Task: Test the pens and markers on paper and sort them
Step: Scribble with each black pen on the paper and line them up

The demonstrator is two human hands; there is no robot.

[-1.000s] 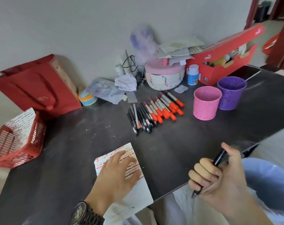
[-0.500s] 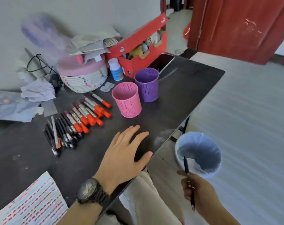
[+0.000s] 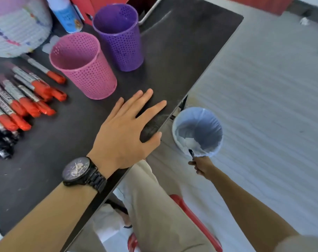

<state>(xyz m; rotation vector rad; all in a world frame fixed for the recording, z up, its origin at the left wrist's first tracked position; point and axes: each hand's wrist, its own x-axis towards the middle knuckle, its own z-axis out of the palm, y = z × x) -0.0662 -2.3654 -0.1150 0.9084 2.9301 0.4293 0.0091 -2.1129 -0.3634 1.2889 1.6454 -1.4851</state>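
Pen pinched in my right hand, tip just over the near rim of the bin; left hand flat, fingers spread, on the table; I'd reach further over the opening before letting go.

Flat on the table at its near edge, left hand, with nearer cup just beyond the fingertips and farther cup just behind that. Left of the cups, markers in a row, bottle and basket behind them. On the floor off the near edge, bin, right hand holding pen at its near rim.
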